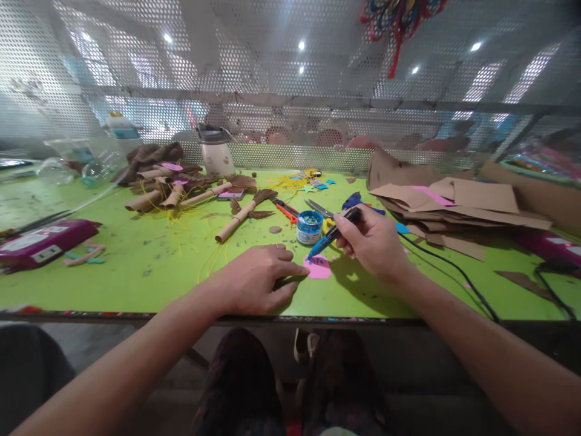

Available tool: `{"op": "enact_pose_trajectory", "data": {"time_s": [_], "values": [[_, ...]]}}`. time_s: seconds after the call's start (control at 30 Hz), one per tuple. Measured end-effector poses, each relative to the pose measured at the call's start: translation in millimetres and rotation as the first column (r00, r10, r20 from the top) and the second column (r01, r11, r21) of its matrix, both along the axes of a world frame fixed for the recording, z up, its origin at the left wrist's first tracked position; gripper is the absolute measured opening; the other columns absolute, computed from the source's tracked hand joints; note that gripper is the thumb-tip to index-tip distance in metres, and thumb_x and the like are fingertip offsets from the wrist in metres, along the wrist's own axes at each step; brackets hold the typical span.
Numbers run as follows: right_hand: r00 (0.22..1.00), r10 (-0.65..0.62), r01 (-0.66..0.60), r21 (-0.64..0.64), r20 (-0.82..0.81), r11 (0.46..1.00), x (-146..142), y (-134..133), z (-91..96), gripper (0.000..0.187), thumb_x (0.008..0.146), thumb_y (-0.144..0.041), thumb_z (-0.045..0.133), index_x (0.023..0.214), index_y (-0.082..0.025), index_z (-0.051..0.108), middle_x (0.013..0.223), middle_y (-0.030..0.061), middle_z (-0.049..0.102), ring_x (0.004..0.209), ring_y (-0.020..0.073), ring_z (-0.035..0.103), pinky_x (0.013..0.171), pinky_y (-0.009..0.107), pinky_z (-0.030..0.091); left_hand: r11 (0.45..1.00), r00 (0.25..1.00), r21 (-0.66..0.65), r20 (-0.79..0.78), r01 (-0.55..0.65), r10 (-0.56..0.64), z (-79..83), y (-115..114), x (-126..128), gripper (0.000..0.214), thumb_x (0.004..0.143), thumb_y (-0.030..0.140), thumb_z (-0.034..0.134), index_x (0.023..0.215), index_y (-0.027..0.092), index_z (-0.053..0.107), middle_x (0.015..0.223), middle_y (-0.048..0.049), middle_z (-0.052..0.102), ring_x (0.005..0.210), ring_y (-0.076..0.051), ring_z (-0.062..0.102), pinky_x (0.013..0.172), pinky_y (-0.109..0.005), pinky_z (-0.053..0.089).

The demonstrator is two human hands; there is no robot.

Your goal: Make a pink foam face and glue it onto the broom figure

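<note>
In my right hand is a black-and-blue marker pen, gripped like a pencil and slanting down to the left. Its blue tip meets a small pink piece of paper with blue marks on it. My left hand lies on the table, index finger stretched out to the paper's left edge, thumb apart and the other fingers partly bent. Just behind the paper stands a small open jar of blue paint. Scissors lie behind the jar, their yellow handle partly hidden by the marker and my right hand.
Brown paper rolls lie left of centre on the green table. A stack of brown paper fills the right side, with a black cable before it. A kettle stands at the back; a purple box sits far left.
</note>
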State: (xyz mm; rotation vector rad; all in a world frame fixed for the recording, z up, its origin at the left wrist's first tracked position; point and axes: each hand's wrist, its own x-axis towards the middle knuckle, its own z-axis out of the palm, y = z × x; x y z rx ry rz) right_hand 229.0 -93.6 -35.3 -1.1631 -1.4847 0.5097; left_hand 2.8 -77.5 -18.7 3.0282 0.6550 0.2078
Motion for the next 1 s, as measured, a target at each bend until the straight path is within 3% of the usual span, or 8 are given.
{"op": "enact_pose_trajectory", "data": {"time_s": [0.33, 1.0], "values": [[0.997, 0.066, -0.066, -0.011, 0.025, 0.998, -1.9, -3.9, 2.7, 0.03, 0.09, -0.045, 0.057, 0.079, -0.018, 0.054, 0.054, -0.0035, 0.058, 0.042, 0.0078, 0.051, 0.043, 0.021, 0.042, 1.0, 1.0, 0.0, -0.005, 0.002, -0.002, 0.9, 0.4, 0.6, 0.031, 0.088, 0.021, 0.05, 0.112, 0.022, 0.07, 0.079, -0.0047, 0.059, 0.076, -0.018, 0.057, 0.068, -0.03, 0.04], [0.998, 0.054, -0.054, -0.004, 0.045, 0.999, 0.6, -2.5, 2.4, 0.026, 0.09, -0.042, 0.057, 0.08, -0.018, 0.054, 0.054, -0.0039, 0.057, 0.044, 0.0083, 0.051, 0.046, 0.022, 0.041, 1.0, 1.0, -0.004, -0.012, 0.002, -0.002, 1.8, 0.4, 0.9, 0.031, 0.088, 0.019, 0.051, 0.112, 0.022, 0.07, 0.08, -0.0053, 0.061, 0.077, -0.019, 0.059, 0.069, -0.029, 0.042]]}}
